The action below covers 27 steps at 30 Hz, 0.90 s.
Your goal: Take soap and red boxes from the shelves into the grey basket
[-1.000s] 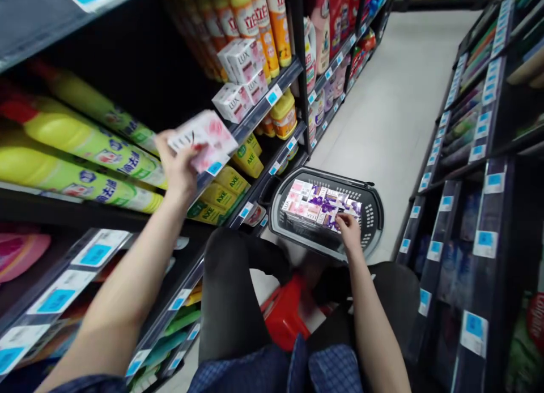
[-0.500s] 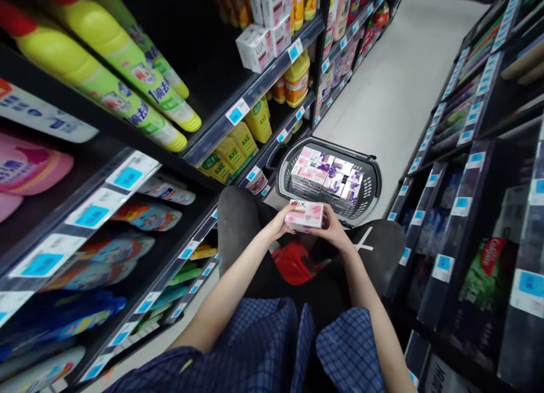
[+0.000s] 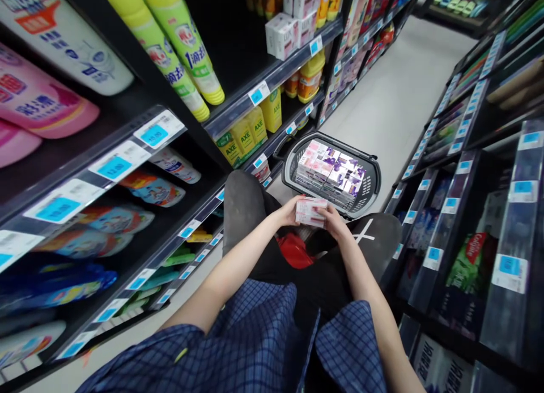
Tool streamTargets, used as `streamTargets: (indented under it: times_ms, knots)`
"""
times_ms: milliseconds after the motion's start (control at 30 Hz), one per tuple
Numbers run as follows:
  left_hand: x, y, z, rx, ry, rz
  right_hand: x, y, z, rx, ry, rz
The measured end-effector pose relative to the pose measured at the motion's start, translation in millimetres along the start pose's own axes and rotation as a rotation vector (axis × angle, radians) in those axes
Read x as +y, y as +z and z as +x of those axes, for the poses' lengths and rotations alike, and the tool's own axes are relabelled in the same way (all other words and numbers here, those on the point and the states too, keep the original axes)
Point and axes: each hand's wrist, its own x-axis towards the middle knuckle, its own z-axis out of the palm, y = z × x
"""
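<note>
Frame centre: soap box [image 3: 311, 213] between left hand [image 3: 289, 213] and right hand [image 3: 334, 220], just below the shopping basket [image 3: 371, 180], which has rows of soap cartons [image 3: 334, 167] in it. Upper centre, LUX boxes [image 3: 293, 33] stacked at the shelf edge, AXE bottles [image 3: 245, 135] one shelf down, bottles of cleaner [image 3: 182, 47] to their upper left. Aisle floor [image 3: 403, 81] runs to upper right, Colgate pack [image 3: 471, 260] on the rack at lower right.

Pink bottles [image 3: 49, 95] far left; yellow AXE containers [image 3: 245, 137] mid-left; green Colgate pack [image 3: 467, 265] right.
</note>
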Motion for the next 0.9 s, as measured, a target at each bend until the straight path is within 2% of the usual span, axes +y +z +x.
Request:
streamTargets:
  times_ms: [100, 167, 233, 300, 367, 467, 600, 667, 767, 900]
  knots:
    - [0, 2.6, -3, -0.019, 0.193, -0.113, -14, 16, -18, 0.248, -0.474, -0.411]
    - [-1, 5.5, -5, -0.108, 0.292, -0.220, -23, 32, -36, 0.386, -0.644, -0.630]
    - [-3, 9.2, -7, -0.234, 0.373, -0.300, -30, 49, -56, 0.467, -0.717, -0.772]
    - [-4, 12.6, -10, -0.340, 0.409, -0.325, -33, 64, -71, 0.521, -0.726, -0.876]
    - [-5, 14.8, -13, -0.387, 0.408, -0.317, -33, 74, -79, 0.558, -0.708, -0.939]
    - [-4, 14.6, -14, -0.368, 0.418, -0.300, -34, 76, -82, 0.570, -0.691, -0.976]
    - [-1, 7.3, -10, -0.320, 0.430, -0.249, -41, 67, -86, 0.573, -0.655, -1.103]
    - [-1, 1.1, -7, -0.293, 0.390, -0.156, -42, 60, -88, 0.523, -0.635, -1.212]
    - [-3, -7.3, -2, -0.203, 0.267, 0.055, -37, 48, -83, 0.382, -0.561, -1.319]
    - [-9, -7.0, 4, -0.045, 0.130, 0.216, -23, 26, -64, 0.229, -0.502, -1.251]
